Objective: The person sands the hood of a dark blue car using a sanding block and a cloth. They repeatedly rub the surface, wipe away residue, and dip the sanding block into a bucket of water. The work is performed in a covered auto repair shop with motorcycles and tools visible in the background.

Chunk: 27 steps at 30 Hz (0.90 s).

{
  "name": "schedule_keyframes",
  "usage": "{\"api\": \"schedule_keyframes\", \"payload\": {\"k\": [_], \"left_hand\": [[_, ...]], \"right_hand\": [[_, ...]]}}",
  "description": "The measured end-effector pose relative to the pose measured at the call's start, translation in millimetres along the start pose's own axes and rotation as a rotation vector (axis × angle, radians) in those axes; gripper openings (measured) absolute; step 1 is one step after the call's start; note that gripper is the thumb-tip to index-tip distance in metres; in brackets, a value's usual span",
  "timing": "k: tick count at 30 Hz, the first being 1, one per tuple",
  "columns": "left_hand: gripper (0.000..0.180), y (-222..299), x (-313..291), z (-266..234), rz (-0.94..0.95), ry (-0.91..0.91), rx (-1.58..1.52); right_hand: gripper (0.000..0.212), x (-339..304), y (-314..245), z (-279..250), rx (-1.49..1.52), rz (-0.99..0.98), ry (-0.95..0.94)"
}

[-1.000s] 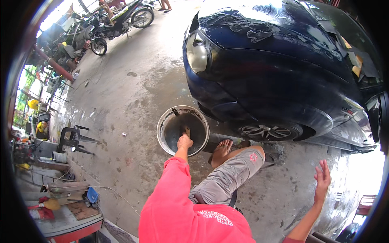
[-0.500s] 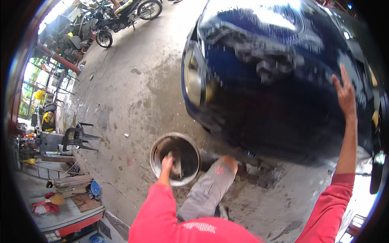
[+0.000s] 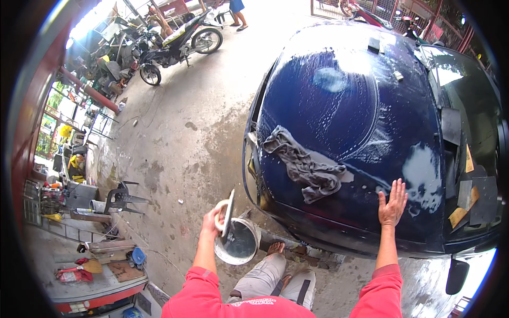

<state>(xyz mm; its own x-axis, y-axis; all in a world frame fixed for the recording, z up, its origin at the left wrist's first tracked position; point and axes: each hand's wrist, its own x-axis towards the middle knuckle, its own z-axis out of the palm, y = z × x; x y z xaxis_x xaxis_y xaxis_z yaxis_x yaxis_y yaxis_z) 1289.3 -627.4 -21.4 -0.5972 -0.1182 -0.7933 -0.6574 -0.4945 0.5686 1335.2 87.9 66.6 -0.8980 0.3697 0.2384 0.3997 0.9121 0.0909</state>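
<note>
My left hand (image 3: 213, 218) grips a flat, long board with a rounded handle, which looks like a hand sanding block (image 3: 229, 214). It is turned edge-on, above the rim of a round whitish bucket (image 3: 237, 262) with dark liquid inside. On the dark blue car hood (image 3: 318, 114), my right hand (image 3: 392, 204) lies flat with the fingers extended. Left of that hand, a crumpled grey cloth (image 3: 305, 164) rests on the hood. Whitish wet streaks cover parts of the paint, and a pale grey patch (image 3: 422, 177) shows beside my right hand.
Two small blocks (image 3: 374, 44) (image 3: 398, 76) sit on the hood's far part. Papers and cardboard (image 3: 464, 209) cover the windshield area. A motorcycle (image 3: 180, 42), a dark chair (image 3: 123, 199) and a workbench (image 3: 114, 281) stand left. Another person's legs (image 3: 238, 16) show at the back.
My left hand has come up out of the bucket with the board in it. My right hand now lies on the hood nearer to me, and the view has shifted.
</note>
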Motion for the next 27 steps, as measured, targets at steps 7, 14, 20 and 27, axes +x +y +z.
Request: {"api": "schedule_keyframes", "payload": {"k": [7,14,20,27], "left_hand": [[0.037,62.9,-86.6,393.8,1.01,-0.48,0.953],[0.065,54.0,-104.7,457.1,1.302,-0.317,0.917],[0.069,-1.8,-94.3,434.5,1.313,0.016,1.333],[0.142,-92.0,-114.9,449.1,0.961,-0.003,1.925]], "right_hand": [[0.084,-1.2,4.4,-4.3,0.126,-0.001,0.021],[0.09,3.8,1.4,-17.3,0.205,0.03,-0.068],[0.082,0.6,4.4,-11.0,0.207,0.019,-0.08],[0.076,0.4,4.6,-11.4,0.178,0.015,-0.099]]}}
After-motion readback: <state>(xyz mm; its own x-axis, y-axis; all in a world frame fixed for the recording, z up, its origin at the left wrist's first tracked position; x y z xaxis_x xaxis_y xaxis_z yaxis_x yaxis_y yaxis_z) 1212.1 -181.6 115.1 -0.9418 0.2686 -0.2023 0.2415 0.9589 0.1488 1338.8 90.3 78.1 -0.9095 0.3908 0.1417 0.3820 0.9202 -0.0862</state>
